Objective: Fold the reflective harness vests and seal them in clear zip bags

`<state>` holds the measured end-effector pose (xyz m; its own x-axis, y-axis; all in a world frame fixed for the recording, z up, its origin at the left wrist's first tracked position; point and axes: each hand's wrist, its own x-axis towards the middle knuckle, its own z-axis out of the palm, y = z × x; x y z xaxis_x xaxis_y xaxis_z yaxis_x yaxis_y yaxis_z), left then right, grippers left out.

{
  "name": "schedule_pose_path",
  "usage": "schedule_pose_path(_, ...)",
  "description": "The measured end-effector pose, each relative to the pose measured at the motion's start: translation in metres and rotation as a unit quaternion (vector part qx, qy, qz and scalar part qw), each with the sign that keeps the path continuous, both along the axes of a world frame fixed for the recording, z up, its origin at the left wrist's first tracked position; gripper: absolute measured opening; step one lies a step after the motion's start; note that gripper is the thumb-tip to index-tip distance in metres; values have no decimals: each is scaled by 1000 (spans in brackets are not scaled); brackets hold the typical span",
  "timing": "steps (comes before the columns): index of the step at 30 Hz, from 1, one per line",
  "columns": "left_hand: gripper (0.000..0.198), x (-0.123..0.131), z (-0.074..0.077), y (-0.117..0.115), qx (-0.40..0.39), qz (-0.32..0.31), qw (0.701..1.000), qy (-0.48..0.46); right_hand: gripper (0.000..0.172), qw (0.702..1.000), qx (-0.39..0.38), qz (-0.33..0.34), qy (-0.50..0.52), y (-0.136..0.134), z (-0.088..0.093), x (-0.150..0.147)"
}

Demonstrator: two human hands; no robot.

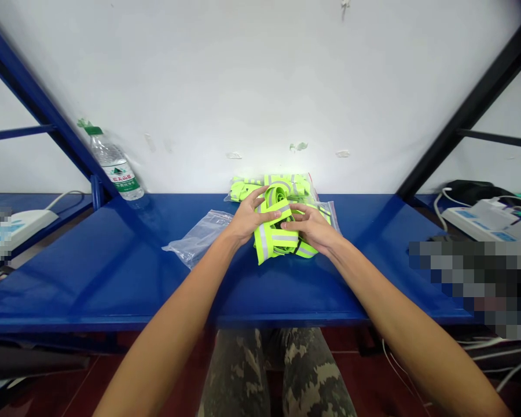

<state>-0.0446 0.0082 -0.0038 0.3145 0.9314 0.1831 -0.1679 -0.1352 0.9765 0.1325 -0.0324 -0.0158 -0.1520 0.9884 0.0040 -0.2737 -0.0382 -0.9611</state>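
Observation:
A bundle of neon yellow-green reflective straps [271,236] with silver stripes is between my two hands, just above the blue table. My left hand [250,217] grips its left side, thumb across the front. My right hand [310,226] holds the right side, fingers curled into the folds. Part of the bundle is hidden by my fingers. An unfilled clear plastic bag [200,236] lies flat to the left of my left hand. Behind the bundle, against the wall, are more reflective straps in clear bags [301,185].
The blue table [156,301] meets a white wall [260,87]. A water bottle [117,165] with a green cap stands at the back left. Metal frame posts rise at both sides. A white power strip [477,223] with cables sits at the right, another white device [30,223] at the left.

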Motion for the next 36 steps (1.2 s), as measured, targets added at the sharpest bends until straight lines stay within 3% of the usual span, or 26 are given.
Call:
schedule_pose_path(6,95,8,0,-7,77,23,994,78,66,995,17,-27,-94,-3,2,-7)
schedule_pose_path(13,93,5,0,0,41,60,997,25,66,977,63,-30,-200,-4,0,-12)
schedule_pose_path(20,98,-5,1,-2,129,-35,985,111,89,985,99,-21,-138,0,-2,-1)
schedule_pose_path(23,96,-2,2,-3,110,-17,990,92,80,978,108,-19,-177,-1,0,-2)
schedule_pose_path(28,94,2,5,-9,41,-16,995,90,50,949,179,-32,-259,-7,5,-8)
schedule_pose_path(31,77,5,5,-10,27,-48,996,64,52,947,197,-26,-252,-8,5,-11)
schedule_pose_path(33,69,6,4,-6,19,-26,999,28,62,954,171,-11,-245,-9,3,-13)
schedule_pose_path(36,64,0,5,4,16,63,998,-8,77,967,134,30,-216,-14,2,-14)
